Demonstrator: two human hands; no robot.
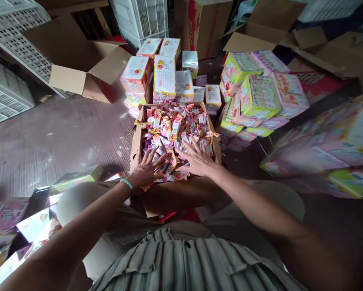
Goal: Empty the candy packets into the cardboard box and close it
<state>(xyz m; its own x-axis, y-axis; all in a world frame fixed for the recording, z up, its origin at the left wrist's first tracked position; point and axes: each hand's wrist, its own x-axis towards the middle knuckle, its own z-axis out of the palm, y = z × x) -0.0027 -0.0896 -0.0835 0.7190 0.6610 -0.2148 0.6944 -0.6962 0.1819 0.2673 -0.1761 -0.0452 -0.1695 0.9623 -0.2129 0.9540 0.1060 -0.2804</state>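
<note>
In front of my knees stands an open cardboard box, heaped with small wrapped sweets in pink, purple and yellow packets. My left hand lies spread over the near left part of the heap, palm down, a bead bracelet on its wrist. On the right side of the same heap rests my right hand, its fingers fanned out and flat over the packets. Neither hand has a packet gripped in it. The sweets under both palms are hidden.
Behind the box are stacked white-and-orange cartons. Pink-and-green display boxes pile up at the right, with a blurred stack nearer. An empty-looking open carton and white plastic crates stand behind. Small boxes lie at left.
</note>
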